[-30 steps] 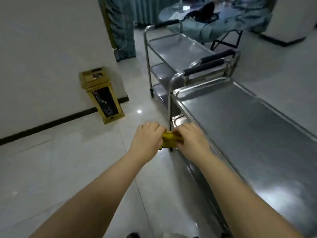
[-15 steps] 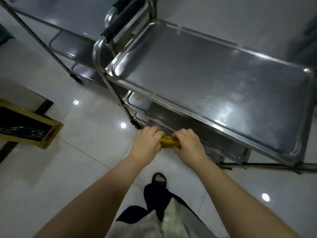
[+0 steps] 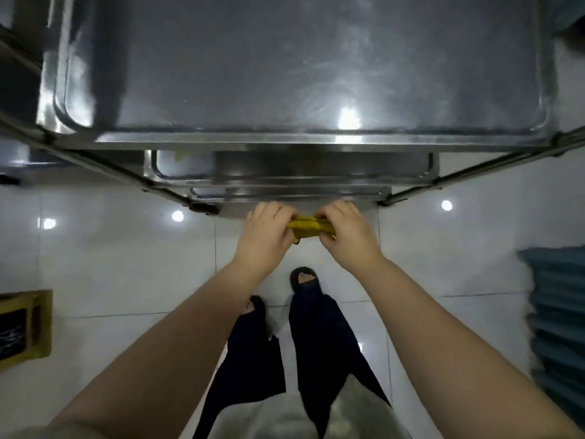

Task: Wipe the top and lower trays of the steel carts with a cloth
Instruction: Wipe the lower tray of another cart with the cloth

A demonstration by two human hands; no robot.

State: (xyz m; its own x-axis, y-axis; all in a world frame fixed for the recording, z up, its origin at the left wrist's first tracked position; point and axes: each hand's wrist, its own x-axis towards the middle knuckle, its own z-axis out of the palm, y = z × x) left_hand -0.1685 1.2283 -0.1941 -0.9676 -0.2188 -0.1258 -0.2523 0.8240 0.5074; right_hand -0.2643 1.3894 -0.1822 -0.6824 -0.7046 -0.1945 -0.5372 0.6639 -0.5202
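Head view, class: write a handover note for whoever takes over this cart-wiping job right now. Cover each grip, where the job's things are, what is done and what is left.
The left grip pinches one end of the yellow cloth.
The right grip pinches the other end. The cloth is bunched between them, held in the air and touching no tray.
The top tray lies directly ahead, and the near edges of the lower trays show beneath it.
Done: the cloth is in hand. Whether any tray has been wiped cannot be told.
Left: wipe the top tray, then the lower trays.
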